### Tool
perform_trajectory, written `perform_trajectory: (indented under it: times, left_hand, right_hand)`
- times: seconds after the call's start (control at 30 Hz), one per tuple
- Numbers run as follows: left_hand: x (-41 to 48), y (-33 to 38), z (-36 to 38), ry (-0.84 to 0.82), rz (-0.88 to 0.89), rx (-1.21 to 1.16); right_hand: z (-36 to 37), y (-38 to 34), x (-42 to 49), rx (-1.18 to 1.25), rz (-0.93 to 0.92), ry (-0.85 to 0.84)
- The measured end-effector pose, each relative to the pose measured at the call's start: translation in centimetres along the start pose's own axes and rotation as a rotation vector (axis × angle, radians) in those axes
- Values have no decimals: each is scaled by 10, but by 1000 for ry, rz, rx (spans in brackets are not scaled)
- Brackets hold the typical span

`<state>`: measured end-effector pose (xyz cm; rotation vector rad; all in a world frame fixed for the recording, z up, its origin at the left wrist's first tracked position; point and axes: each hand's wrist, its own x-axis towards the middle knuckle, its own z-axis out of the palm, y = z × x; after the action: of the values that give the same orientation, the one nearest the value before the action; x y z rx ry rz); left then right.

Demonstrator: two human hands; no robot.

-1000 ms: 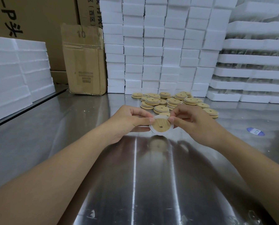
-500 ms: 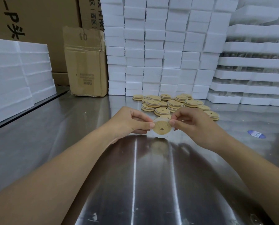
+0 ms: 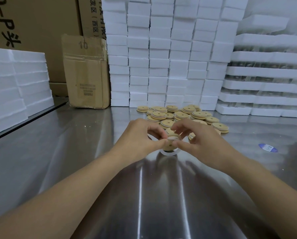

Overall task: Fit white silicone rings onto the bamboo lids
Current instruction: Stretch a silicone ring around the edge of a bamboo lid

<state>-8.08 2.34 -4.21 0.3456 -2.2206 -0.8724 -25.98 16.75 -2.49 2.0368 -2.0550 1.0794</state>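
Gripping one bamboo lid [image 3: 170,146] between both hands, low over the shiny metal surface [image 3: 71,152], near the middle of the view. Pinching its left edge with the left hand [image 3: 140,135], thumb and forefinger curled onto the rim. Pinching its right edge with the right hand [image 3: 201,140], thumb low, other fingers arching over the top. Exposing the lid's small hole between the two thumbs. Letting a white ring [image 3: 169,153] peek out as a pale arc under the lid; not possible to tell how far onto the rim. Working just in front of a pile of lids [image 3: 184,114], several lying on top of one another. Facing a wall of white foam blocks [image 3: 161,57], with a cardboard box [image 3: 85,75] to its left, foam slabs [image 3: 14,83] far left and foam trays [image 3: 265,83] on the right. Reaching nowhere near the blue sticker [image 3: 267,147] lying well off to the right.
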Motion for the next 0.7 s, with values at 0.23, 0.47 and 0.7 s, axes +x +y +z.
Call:
perform_trajectory:
  times: [0.23,0.47,0.7]
  left_hand:
    - [0,-1,-1,3,24,42]
    - [0,-1,-1,25,-16,7]
    - [2,1,-4,-7,-120,-135]
  right_hand:
    - [-5,1,1,73,20,1]
    - [-6,3,1,66,20,36]
    - [-9,6,4,235,79,-27]
